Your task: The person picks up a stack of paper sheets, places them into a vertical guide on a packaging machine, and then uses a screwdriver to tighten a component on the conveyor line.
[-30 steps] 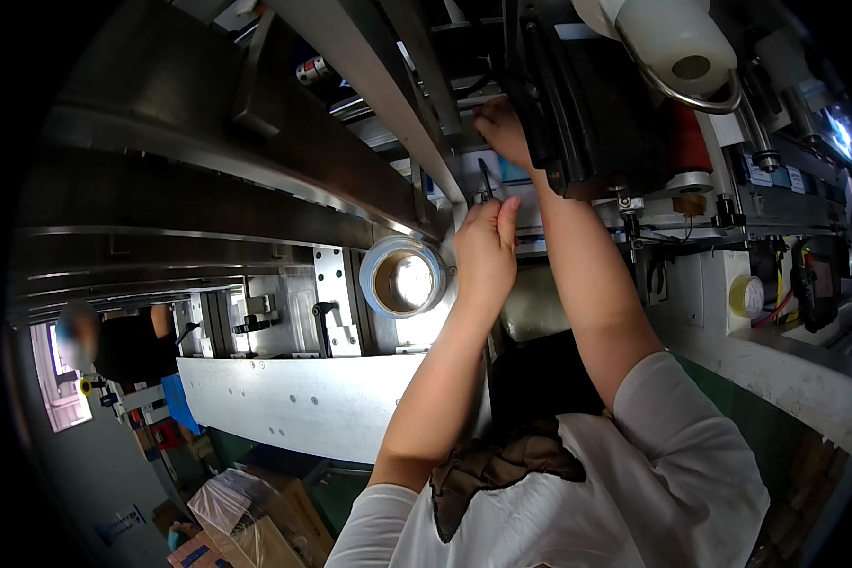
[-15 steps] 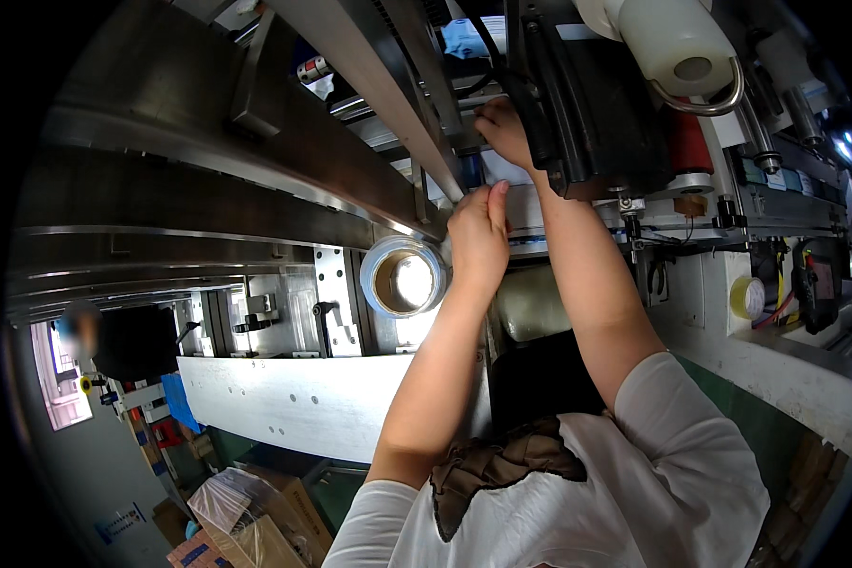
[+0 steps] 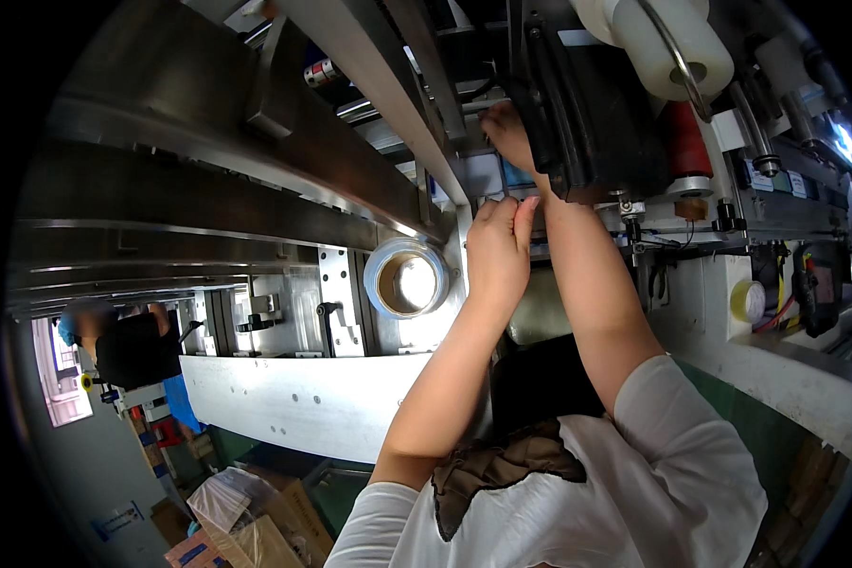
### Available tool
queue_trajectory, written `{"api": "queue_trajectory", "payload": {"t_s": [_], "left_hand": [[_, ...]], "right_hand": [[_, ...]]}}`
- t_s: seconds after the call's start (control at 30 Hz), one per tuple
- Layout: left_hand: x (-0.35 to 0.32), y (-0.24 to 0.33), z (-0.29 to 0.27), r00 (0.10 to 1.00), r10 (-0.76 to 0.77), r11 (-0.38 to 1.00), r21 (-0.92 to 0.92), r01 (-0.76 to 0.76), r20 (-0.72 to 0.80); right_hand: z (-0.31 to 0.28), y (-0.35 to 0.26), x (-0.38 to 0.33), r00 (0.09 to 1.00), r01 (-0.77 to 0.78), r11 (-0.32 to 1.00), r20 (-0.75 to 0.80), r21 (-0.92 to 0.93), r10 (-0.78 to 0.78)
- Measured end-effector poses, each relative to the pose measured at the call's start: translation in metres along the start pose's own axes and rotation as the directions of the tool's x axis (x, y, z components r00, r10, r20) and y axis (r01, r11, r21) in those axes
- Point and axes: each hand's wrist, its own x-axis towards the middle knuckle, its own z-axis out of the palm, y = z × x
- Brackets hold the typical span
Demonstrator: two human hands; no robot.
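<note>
My left hand (image 3: 499,248) has its fingers curled in with the thumb raised beside them, at the machine's inner edge; whatever it may pinch is hidden. Farther in, my right hand (image 3: 507,131) reaches past a black machine housing (image 3: 601,118) that covers part of it. Its fingers look bent, and I cannot make out anything in them. Between the two hands lie a pale flat piece (image 3: 484,177) and a blue piece (image 3: 517,176). Left of my left hand, a ring-shaped roll (image 3: 373,289) with a brown core rests on the metal bed.
Slanting metal beams (image 3: 369,76) cross at the upper left. A white roller (image 3: 677,52) and a red roller (image 3: 688,137) are at the upper right. Below the bed runs a silver plate (image 3: 293,402). A yellow tape roll (image 3: 748,301) hangs right. Another person (image 3: 133,346) stands far left.
My left hand has shifted right and slightly toward me, closer to my right forearm. The blue piece now shows between the hands. A bent metal handle on the white roller has swung round.
</note>
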Motion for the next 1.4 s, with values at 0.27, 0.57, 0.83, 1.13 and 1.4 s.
{"api": "queue_trajectory", "payload": {"t_s": [0.27, 0.57, 0.83, 1.13, 1.4], "left_hand": [[0.004, -0.008, -0.002, 0.990, -0.134, 0.991, 0.029, 0.133, 0.037], [0.011, -0.017, 0.012, 1.000, -0.009, 0.999, 0.051, 0.009, -0.002], [0.017, 0.001, 0.013, 0.995, 0.085, 0.996, 0.015, -0.086, 0.043], [-0.008, 0.011, -0.017, 0.993, -0.101, 0.995, -0.008, 0.102, 0.054], [0.002, -0.004, -0.007, 0.995, -0.099, 0.990, 0.102, 0.096, 0.019]], "right_hand": [[-0.022, -0.019, 0.002, 0.993, -0.113, 0.989, 0.051, 0.091, 0.108], [-0.007, -0.004, -0.001, 1.000, 0.000, 0.998, 0.006, 0.059, 0.000], [0.007, 0.006, 0.001, 1.000, 0.022, 0.999, -0.004, 0.033, -0.022], [-0.001, 0.005, 0.003, 1.000, -0.007, 0.997, 0.028, 0.082, 0.004], [-0.010, -0.001, 0.001, 0.996, -0.053, 0.994, 0.075, 0.092, 0.046]]}}
